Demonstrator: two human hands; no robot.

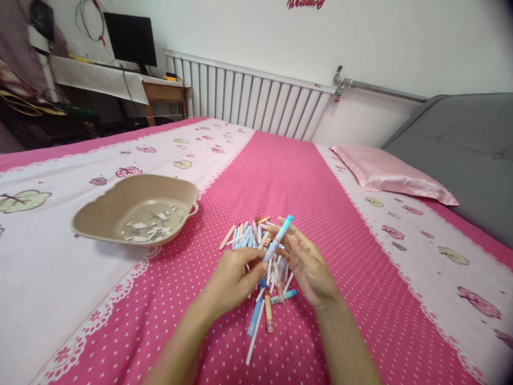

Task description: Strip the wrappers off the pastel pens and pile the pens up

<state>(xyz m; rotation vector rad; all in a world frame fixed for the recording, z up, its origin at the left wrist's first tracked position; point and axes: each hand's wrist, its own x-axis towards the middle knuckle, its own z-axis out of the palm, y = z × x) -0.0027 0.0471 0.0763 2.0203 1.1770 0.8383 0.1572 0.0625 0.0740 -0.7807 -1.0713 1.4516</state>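
Observation:
My left hand (236, 275) pinches the lower end of a pale blue marker pen (276, 243) with a bright cyan end tilted up to the right. Close beside it on the right is my right hand (308, 262), its fingers apart and curved behind the pen; whether they touch it is hard to see. Beneath both hands lies a loose pile of pens and white sticks. Among them are a blue pen (255, 319), an orange-brown pen (269, 313), a cyan-ended pen (284, 297) and a long white stick (255, 334). My hands hide part of the pile.
A beige plastic basin (132, 192) with small white pieces inside stands on the bed to the left. A pink pillow (393, 168) rests at the right against a grey headboard (460, 128). Behind the bed are a white radiator (248, 91) and a desk with a monitor (131, 40).

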